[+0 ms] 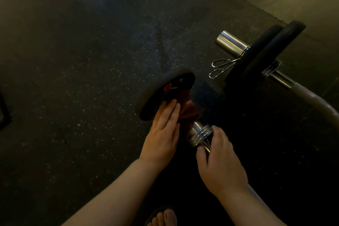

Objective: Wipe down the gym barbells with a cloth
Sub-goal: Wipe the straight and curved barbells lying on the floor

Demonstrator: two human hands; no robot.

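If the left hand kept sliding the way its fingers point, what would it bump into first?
The left hand lies flat on the reddish cloth, fingers pointing along the bar toward the black weight plate. It would probably meet that plate first, though depth is hard to judge.

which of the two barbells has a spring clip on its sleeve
The far barbell at upper right: a wire spring clip sits on its chrome sleeve beside the black plates. The near barbell, gripped by the right hand, has only a reddish cloth.
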